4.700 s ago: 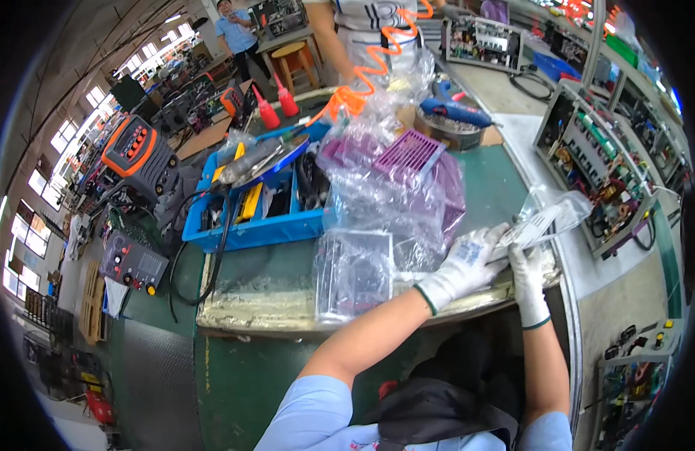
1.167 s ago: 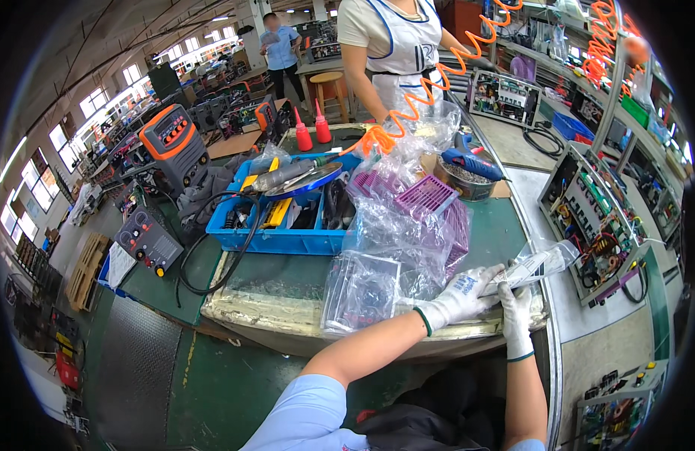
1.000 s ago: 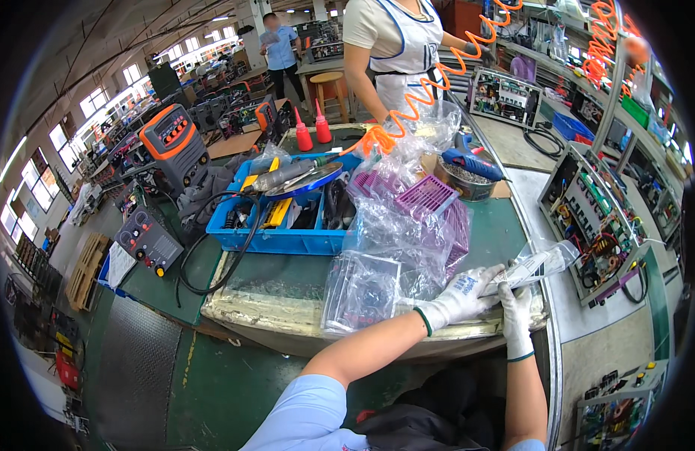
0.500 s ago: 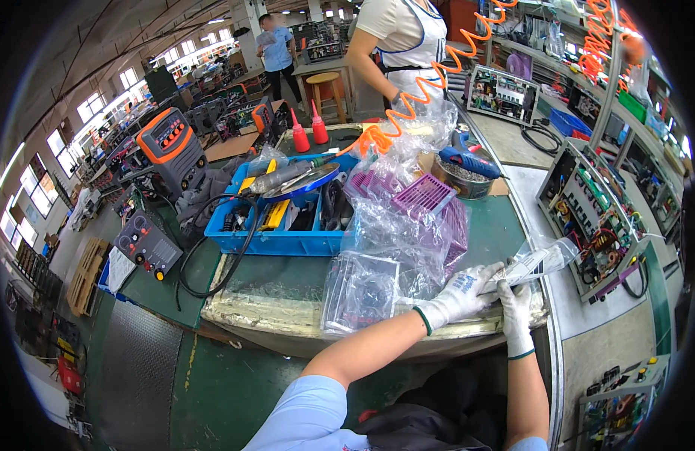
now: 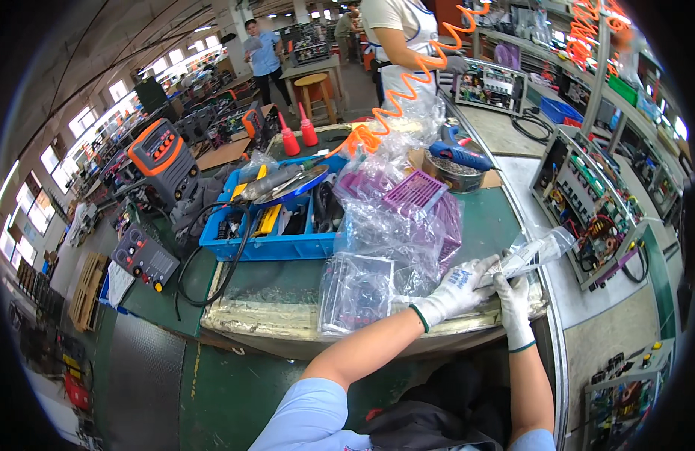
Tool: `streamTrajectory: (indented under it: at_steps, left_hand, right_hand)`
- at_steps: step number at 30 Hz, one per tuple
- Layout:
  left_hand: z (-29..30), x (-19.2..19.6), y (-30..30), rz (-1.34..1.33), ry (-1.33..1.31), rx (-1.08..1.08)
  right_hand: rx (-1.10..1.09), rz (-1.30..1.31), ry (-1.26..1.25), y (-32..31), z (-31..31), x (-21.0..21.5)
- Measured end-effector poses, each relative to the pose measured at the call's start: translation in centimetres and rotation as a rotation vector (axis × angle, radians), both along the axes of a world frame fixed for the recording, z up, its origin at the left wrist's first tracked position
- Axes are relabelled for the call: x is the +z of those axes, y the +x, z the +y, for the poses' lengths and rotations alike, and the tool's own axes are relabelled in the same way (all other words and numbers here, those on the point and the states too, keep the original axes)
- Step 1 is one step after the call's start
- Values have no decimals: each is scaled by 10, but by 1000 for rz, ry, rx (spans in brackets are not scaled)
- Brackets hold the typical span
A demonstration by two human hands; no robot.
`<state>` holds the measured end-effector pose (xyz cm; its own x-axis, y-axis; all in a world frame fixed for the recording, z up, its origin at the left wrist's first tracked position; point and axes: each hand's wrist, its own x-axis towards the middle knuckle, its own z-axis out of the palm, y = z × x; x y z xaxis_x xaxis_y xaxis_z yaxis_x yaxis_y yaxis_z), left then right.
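Observation:
Both my hands wear white gloves and meet at the right front corner of the green workbench. My left hand (image 5: pixel 466 286) is closed on the near end of a clear plastic bag (image 5: pixel 541 252) with a pale, flat content I cannot make out. Beside it, my right hand (image 5: pixel 514 304) pinches the same end, thumb against the bag. The bag's far end points right, over the bench edge. Left of my hands lies a clear plastic-wrapped stack of flat panels (image 5: pixel 356 293). Behind it are purple slotted plastic parts (image 5: pixel 417 192) among crumpled clear film (image 5: pixel 385 225).
A blue divided bin (image 5: pixel 287 246) holds tools and a black cable. Two red squeeze bottles (image 5: pixel 289 141) stand behind it. A blue tool (image 5: pixel 462 155) rests on a round tin (image 5: pixel 456 179). An orange coiled hose (image 5: pixel 396 105) hangs overhead. Open machine chassis (image 5: pixel 584 203) stand right; a co-worker (image 5: pixel 400 45) stands opposite.
My hands stay on the bag, with barely any shift. The co-worker's gloved hand has moved right, toward a chassis at the back. The whole view has swung slightly.

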<state>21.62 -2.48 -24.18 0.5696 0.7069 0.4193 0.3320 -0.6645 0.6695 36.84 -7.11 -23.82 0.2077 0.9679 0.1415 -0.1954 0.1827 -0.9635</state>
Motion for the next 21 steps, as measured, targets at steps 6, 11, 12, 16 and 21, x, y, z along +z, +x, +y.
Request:
streamTrajectory:
  at_steps: [6,11,12,16,21]
  left_hand:
    - [1,5,-1,25,-63,-19]
    - [1,8,-4,41,-66,-24]
    - [0,8,-3,66,-81,-22]
    - [0,2,0,21,7,-16]
    - [0,0,-1,9,17,6]
  right_hand:
    - [0,-4,39,1,2,-3]
    - [5,-11,20,-1,4,-1]
    - [-14,-25,29,-1,2,-2]
    - [-1,-35,29,1,0,1]
    - [8,0,25,0,3,0]
